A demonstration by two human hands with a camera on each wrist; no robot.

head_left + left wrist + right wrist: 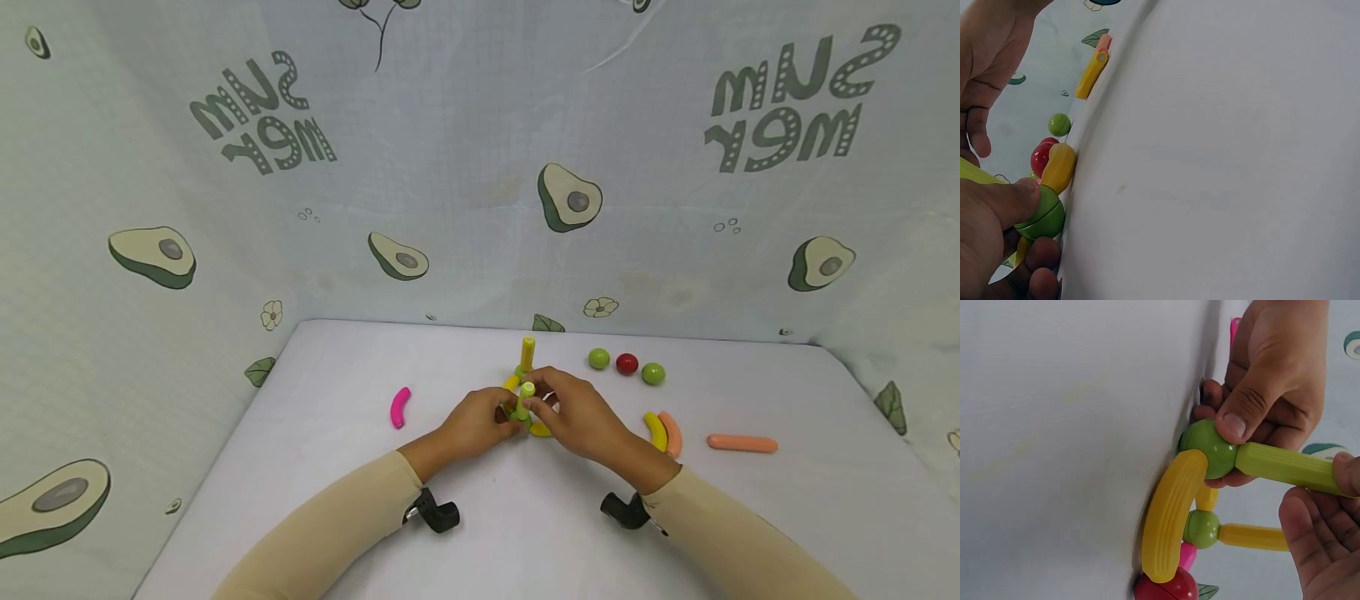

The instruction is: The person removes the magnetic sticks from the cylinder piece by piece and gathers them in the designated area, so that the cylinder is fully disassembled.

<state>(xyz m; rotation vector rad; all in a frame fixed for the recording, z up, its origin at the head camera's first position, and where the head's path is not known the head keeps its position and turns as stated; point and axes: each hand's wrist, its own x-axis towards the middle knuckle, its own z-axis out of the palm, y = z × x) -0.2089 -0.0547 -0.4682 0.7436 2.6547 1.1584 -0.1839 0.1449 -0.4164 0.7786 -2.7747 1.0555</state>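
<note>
My left hand [478, 422] grips a green ball [1210, 449] low on the table, the thumb pressed on its side. A light green ribbed stick [1288, 467] stands up from that ball. The fingers of my right hand [581, 414] pinch this stick near its upper end. From the same ball a curved yellow piece [1174, 515] runs to a red ball [1166, 589]. Just behind, a yellow stick [528, 354] rises from a second green ball [1201, 529]. A short yellow piece [1207, 497] lies between the two green balls, partly hidden by the hands.
A curved pink piece [400, 407] lies to the left. At the back right are two loose green balls [653, 373] and a red ball [627, 363]. Beside my right wrist lie curved yellow [656, 431] and orange pieces [672, 433], with a straight orange stick [742, 443] further right.
</note>
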